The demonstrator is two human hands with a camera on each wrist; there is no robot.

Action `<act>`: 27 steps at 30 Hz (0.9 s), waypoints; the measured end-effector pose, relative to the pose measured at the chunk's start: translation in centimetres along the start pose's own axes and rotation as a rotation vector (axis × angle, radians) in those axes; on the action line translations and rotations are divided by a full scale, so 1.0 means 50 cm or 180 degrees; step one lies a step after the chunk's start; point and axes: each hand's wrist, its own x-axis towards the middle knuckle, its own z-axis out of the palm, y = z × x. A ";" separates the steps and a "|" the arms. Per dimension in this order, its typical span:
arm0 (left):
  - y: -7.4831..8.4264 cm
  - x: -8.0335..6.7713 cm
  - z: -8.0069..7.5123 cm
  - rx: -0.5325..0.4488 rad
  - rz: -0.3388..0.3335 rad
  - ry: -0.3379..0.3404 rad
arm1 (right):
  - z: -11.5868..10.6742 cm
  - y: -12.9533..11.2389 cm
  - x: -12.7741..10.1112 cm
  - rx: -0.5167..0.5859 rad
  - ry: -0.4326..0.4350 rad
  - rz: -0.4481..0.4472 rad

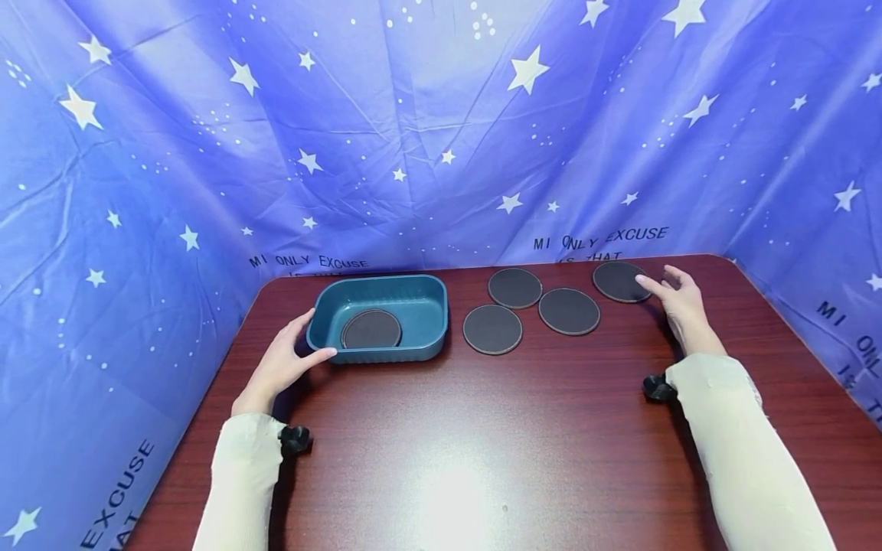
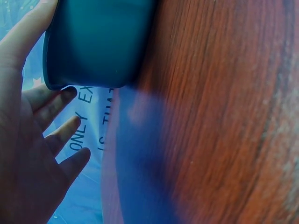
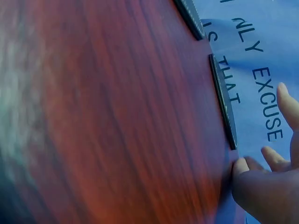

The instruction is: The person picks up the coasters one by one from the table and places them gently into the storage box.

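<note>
A teal rectangular tub [image 1: 423, 354] stands at the left back of the table, with one dark round coaster [image 1: 372, 329] lying inside. My left hand [image 1: 279, 363] spans its left end, thumb at the near rim and fingertips by the far left rim. In the left wrist view those fingers are spread and fairly straight beside the tub wall [image 2: 100, 44]. At the back right, my right hand [image 1: 682, 306] is at a flat dark coaster [image 1: 618, 281], its thumb tip over the right edge. The right wrist view shows the fingers [image 3: 280, 163] spread beside a coaster [image 3: 223, 102].
Three more dark coasters lie between the tub and my right hand: a back one [image 1: 514, 288], a front one [image 1: 492, 330] and a right one [image 1: 569, 311]. Behind the reddish-brown table [image 1: 551, 428] hangs a blue star-print curtain [image 1: 413, 115], close to its back edge.
</note>
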 end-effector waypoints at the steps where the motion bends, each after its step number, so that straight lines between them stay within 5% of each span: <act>1: 0.001 0.000 0.000 -0.0001 0.0006 0.0003 | -0.003 0.001 0.000 -0.0064 -0.0056 -0.0010; 14: 0.000 -0.001 -0.001 -0.0002 0.0013 -0.0015 | -0.011 0.002 0.009 -0.1173 -0.0681 -0.0403; 27: 0.003 0.001 -0.001 0.0013 0.0022 -0.0021 | 0.024 -0.010 0.010 -0.1991 -0.0353 -0.0402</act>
